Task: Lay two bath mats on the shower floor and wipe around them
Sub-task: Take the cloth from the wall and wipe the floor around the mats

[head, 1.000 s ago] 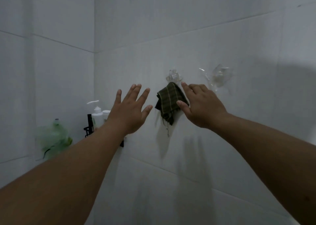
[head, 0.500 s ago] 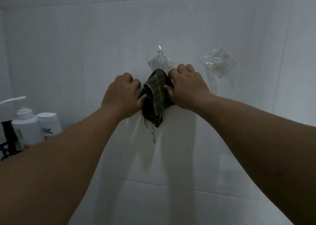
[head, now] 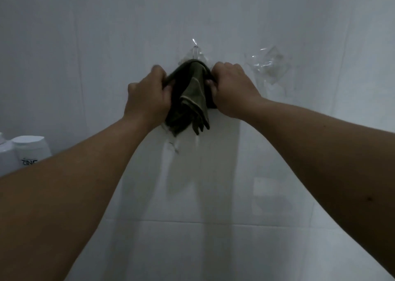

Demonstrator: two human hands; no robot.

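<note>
A dark green checked cloth (head: 193, 101) hangs bunched against the white tiled wall, just under a clear plastic wall hook (head: 195, 53). My left hand (head: 149, 96) grips the cloth's left side with the fingers curled around its upper edge. My right hand (head: 232, 88) grips its right side the same way. The cloth's top edge is stretched between both hands right below the hook. No bath mats and no shower floor are in view.
A second clear hook (head: 268, 62) is stuck on the wall to the right. At the left edge stand a white bottle (head: 31, 150) with dark lettering and part of another white bottle (head: 6, 156). A horizontal tile joint (head: 213, 223) runs across the wall lower down.
A second ago my hands were open and reaching toward the hanging cloth. They have since closed on its two sides, and the view has moved closer to the wall and to the right.
</note>
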